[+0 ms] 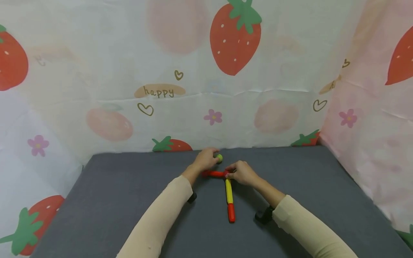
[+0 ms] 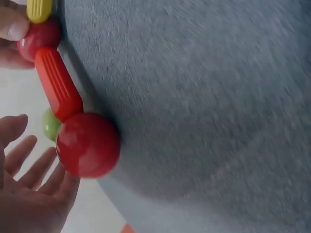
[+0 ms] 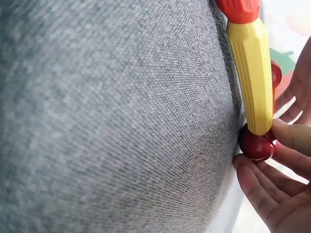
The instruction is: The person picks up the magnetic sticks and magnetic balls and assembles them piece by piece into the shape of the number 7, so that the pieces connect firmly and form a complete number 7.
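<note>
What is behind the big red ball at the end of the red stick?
In the left wrist view a green ball peeks out behind the red ball, beside the left hand; most of it is covered.

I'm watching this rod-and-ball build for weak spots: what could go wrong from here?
1. The right hand pinches only the small red ball joining the yellow rod and red rod; a twist might break that joint.
2. The left hand is spread beside the big red ball, not gripping it, so that end could swing.
3. The green ball lies loose and could roll if nudged.
</note>
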Motion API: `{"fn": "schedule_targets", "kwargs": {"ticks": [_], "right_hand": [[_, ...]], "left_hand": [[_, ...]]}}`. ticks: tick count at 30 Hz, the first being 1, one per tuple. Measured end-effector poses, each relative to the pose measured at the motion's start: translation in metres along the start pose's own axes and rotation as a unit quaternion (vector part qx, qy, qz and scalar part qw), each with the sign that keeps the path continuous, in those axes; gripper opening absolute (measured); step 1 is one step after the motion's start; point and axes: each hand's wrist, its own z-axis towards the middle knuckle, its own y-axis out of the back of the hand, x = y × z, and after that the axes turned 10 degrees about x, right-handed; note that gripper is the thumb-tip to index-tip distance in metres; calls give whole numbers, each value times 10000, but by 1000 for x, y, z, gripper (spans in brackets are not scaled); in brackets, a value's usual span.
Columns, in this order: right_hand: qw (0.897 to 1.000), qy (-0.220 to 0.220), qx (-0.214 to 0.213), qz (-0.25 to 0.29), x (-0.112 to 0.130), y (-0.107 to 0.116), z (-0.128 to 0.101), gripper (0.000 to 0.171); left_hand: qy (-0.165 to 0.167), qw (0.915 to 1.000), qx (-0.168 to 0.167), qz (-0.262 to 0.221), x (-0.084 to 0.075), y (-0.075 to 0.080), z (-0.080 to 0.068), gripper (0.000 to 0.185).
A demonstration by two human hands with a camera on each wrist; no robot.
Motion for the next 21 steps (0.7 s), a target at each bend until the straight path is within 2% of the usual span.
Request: {"fn": "schedule_targets", "kwargs": {"ticks": [6,11,17,21], "right_hand": [[9999,81,56,68,-1,1,-2,30],[9999,92,39,85,-1,0,-2,30],[9998,202,6,-8,-2,1,-2,30],[9997,239,-11,-92,-3,1,-3,31]], "left_hand": [[44,9977,283,621,-6,-6,3,39],[4,9949,157,993,-4,-9,0,32],[3,9962,26,874,0,-10,-1,33],[-29,9987,-142,486,1,-10,-3,34]]}}
